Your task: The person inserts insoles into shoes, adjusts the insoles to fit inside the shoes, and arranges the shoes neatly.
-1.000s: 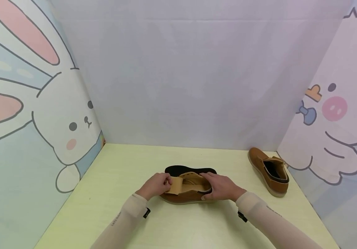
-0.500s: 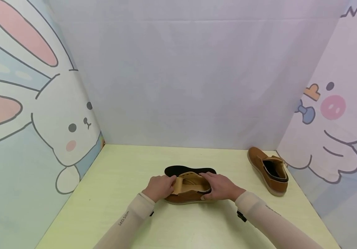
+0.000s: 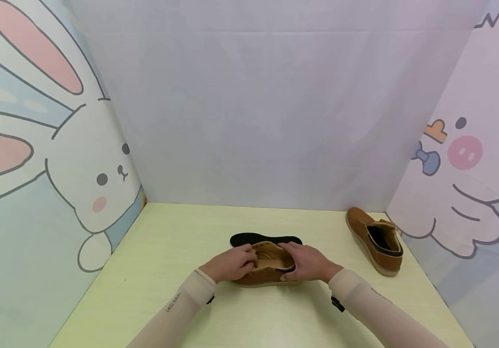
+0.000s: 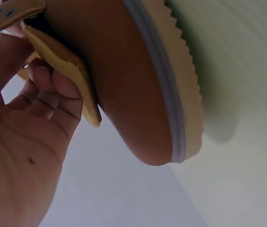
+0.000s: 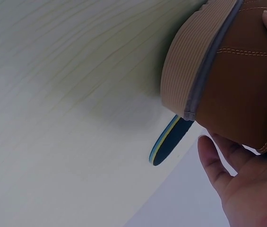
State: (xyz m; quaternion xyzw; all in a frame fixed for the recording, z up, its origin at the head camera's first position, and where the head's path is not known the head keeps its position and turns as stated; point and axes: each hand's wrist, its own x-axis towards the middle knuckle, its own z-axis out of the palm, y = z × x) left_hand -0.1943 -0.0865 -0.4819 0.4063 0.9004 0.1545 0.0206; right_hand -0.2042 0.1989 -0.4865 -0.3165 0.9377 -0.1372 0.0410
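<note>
A brown low shoe (image 3: 263,277) with a tan lining lies on the table, its toe to the left. With curled fingers my left hand (image 3: 230,264) pinches the shoe's tongue (image 4: 64,66) at the front of the opening; the thumb and fingertips partly overlap the tongue in the left wrist view. My right hand (image 3: 312,262) grips the heel (image 5: 239,90), thumb on the near side and fingers over the far collar. Right behind the shoe lies a black insole (image 3: 249,239), partly hidden by the shoe; its edge has blue and yellow layers in the right wrist view.
A second brown shoe (image 3: 371,241) with a dark interior stands at the right rear of the pale yellow table (image 3: 167,232). A grey-white wall cloth (image 3: 254,121) rises at the back. Cartoon panels border both sides.
My left hand has shifted right from the toe to the shoe's opening. The tongue, first folded out toward the toe, is now raised and largely behind the fingers. My right hand stays put.
</note>
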